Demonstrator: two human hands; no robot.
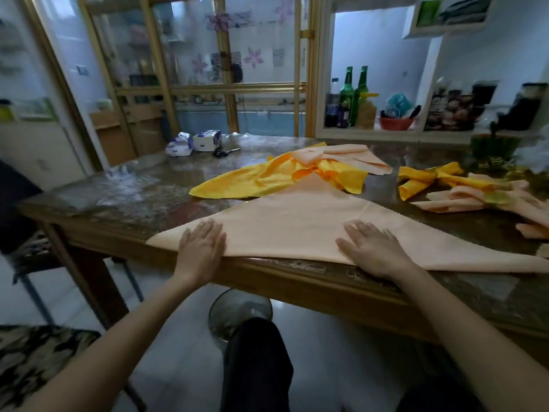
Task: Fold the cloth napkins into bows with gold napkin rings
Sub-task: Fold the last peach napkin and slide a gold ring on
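Note:
A peach napkin [297, 215] lies folded into a wide triangle on the table [124, 200], its long edge along the near rim. My left hand [202, 248] presses flat on its left part, fingers straight. My right hand [371, 248] lies flat on the napkin right of centre. Behind the triangle sits a loose yellow napkin [267, 176] with another peach napkin [350, 157] bunched on it. At the right lie a yellow bow [430, 176] and a peach bow [472, 199], each cinched by a gold ring.
Tissue packs [205, 141] and scissors [224, 152] lie at the table's far side. A shelf at the back right holds green bottles [353, 93] and a red bowl [395, 123]. A patterned chair seat [35, 361] stands at lower left.

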